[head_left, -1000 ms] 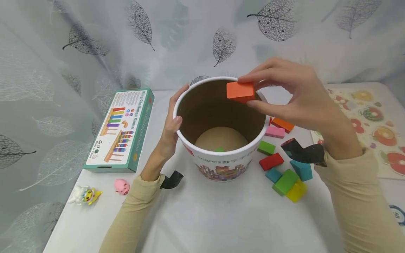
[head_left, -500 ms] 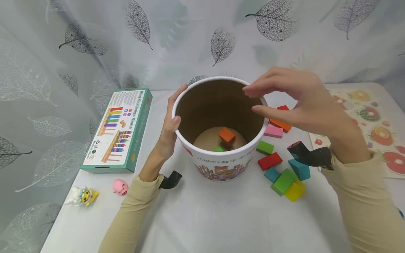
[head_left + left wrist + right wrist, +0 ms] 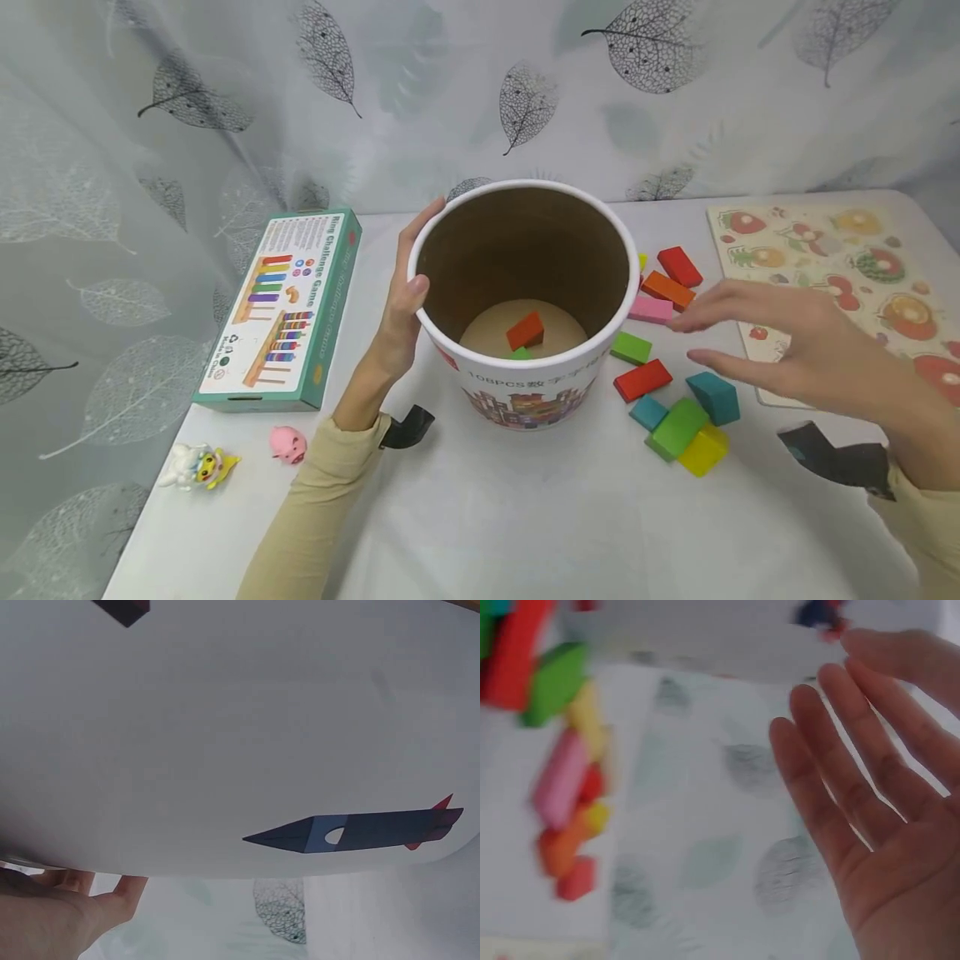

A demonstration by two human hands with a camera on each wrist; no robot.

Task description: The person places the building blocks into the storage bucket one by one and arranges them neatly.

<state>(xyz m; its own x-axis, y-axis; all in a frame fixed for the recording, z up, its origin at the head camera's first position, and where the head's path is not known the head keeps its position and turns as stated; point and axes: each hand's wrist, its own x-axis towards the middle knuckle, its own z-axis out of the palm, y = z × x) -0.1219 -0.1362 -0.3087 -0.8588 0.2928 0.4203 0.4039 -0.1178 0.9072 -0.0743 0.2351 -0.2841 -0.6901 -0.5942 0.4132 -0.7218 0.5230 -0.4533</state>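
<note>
A white paper bucket (image 3: 536, 375) with a printed town picture stands upright in the middle of the table. My left hand (image 3: 397, 325) grips its left side, thumb at the rim and fingers along the outer wall. In the left wrist view that hand (image 3: 67, 915) shows at the bucket's edge. On the bucket's floor lie an orange block (image 3: 526, 331) and a green block (image 3: 521, 353), partly hidden by the near rim. My right hand (image 3: 810, 346), fingers spread and holding nothing, hovers right of the loose blocks, nearest the pink block (image 3: 651, 310) and teal block (image 3: 713, 397).
Right of the bucket lie a red block (image 3: 642, 380), a green block (image 3: 677, 428), a yellow block (image 3: 704, 451) and several more. A fruit-patterned board (image 3: 780, 242) is at the far right. On the left are a game box (image 3: 281, 308), a pink pig figure (image 3: 288, 444) and small figurines (image 3: 198, 466).
The orange block left my right hand and dropped into the bucket, where it has tipped over. My right hand has drawn back to the right. The left hand has stayed at the rim.
</note>
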